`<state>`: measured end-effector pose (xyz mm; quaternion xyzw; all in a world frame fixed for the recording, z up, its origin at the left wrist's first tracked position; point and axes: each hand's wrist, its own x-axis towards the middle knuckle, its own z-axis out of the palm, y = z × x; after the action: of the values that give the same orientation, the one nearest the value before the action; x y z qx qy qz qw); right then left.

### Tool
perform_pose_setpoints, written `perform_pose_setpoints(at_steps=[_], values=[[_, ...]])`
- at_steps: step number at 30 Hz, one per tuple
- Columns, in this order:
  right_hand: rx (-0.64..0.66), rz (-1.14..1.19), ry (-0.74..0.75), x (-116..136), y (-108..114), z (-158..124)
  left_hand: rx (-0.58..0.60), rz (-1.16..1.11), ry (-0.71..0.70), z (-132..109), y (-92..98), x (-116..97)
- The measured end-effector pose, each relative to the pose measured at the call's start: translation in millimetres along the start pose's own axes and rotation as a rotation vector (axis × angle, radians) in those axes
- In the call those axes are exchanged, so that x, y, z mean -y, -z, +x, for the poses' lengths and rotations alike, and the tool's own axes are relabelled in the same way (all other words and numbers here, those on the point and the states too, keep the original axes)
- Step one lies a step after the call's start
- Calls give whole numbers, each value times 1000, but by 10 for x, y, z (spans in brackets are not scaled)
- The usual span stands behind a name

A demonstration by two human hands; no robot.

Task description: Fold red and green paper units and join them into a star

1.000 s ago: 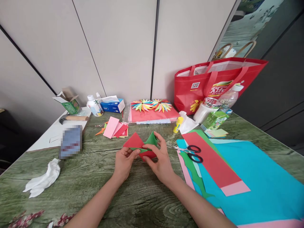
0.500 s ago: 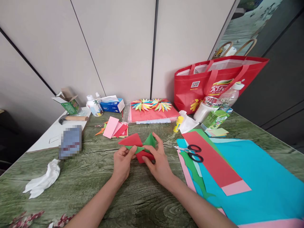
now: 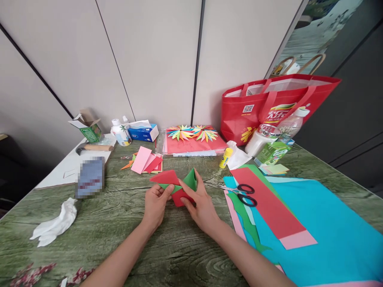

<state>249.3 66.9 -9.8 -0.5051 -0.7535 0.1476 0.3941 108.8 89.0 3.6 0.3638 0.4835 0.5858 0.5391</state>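
Observation:
Between my two hands is a folded paper piece (image 3: 181, 197) made of red and green paper, with a red flap pointing left and a green one standing up on the right. My left hand (image 3: 156, 199) pinches its left green part between thumb and forefinger. On the other side my right hand (image 3: 200, 199) grips the piece, its thumb on the lower red flap and its fingers along the green fold. Beyond the hands lies a small pile of pink, red and orange paper pieces (image 3: 143, 160).
Black-handled scissors (image 3: 247, 194) rest on coloured sheets (image 3: 317, 215) to the right. A yellow glue stick (image 3: 226, 158) stands behind them. Farther back are paper stars (image 3: 191, 133), a red bag (image 3: 239, 117) and a tissue box (image 3: 143, 132). A hammer (image 3: 94, 147) and crumpled tissue (image 3: 55, 225) lie left.
My right fingers have shifted slightly over the green fold, with the forefinger straighter across it. The view has tilted a little; both hands still hold the folded paper.

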Motion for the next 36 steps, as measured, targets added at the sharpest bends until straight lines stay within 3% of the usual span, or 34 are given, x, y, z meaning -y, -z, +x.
perform_pose_setpoints(at_steps=[4,11,14,17,22,30,36], values=[[-28,66,-24,14,-16,0,-24,-2,-42,7,-7,19],[-346,516,-292,37,-86,27,-53,-130,-40,-5,-41,-79],[-190,648,-386,19,-67,65,-39,-142,-18,-26,-52,-93],[-50,661,-362,14,-33,92,-2,-130,3,-42,-58,-75],[-59,653,-349,3,-28,95,141,-129,20,-53,-57,-42],[-17,659,-355,-37,-18,99,273,-117,94,-31,-13,-62],[18,660,-357,-33,-18,84,273,-163,109,-4,6,-53]])
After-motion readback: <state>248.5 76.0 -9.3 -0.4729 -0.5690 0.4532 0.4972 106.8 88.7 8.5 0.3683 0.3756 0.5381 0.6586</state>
